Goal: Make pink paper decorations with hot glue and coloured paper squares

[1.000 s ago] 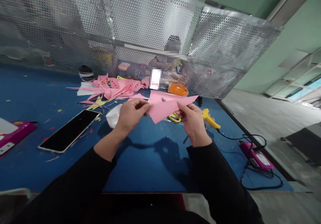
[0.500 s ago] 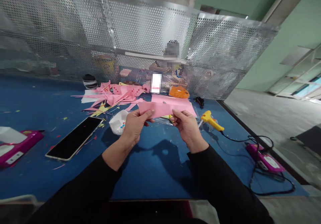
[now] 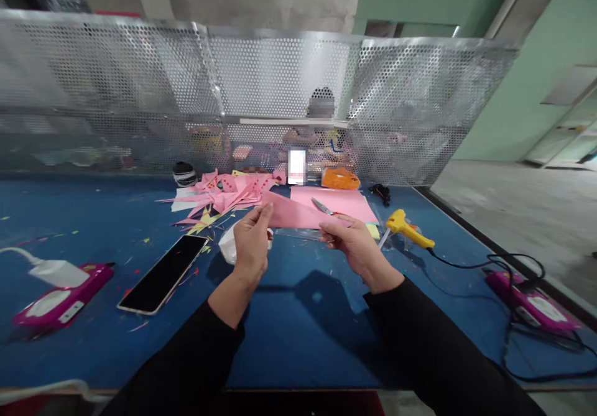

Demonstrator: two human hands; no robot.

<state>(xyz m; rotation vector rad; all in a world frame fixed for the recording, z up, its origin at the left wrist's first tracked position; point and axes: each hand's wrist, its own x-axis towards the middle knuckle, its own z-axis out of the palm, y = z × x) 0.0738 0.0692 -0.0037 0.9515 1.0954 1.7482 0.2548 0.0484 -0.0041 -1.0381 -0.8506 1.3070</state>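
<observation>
Between my two hands a strip of pink paper (image 3: pixel 293 212) is held up above the blue table. My left hand (image 3: pixel 252 239) pinches its left end, and my right hand (image 3: pixel 347 242) pinches the lower right end. Just behind the strip lies a larger pink sheet (image 3: pixel 352 199) with scissors (image 3: pixel 321 206) on it; their handles are partly hidden by my right hand. A white dish (image 3: pixel 227 245) sits beside my left hand, partly covered by it. To the right of my right hand rests a yellow glue gun (image 3: pixel 408 231) with a black cord.
Pink paper scraps (image 3: pixel 237 187) pile up at the back. A phone (image 3: pixel 163 274) and a magenta power strip (image 3: pixel 65 298) lie left; another power strip (image 3: pixel 532 304) with tangled cord lies right. An orange packet (image 3: pixel 340 178) sits before the perforated metal screen (image 3: pixel 280 61). A person is behind it.
The strip's left end is now raised and the strip slants down to the right. The scissors on the pink sheet show more. The whole view has shifted slightly.
</observation>
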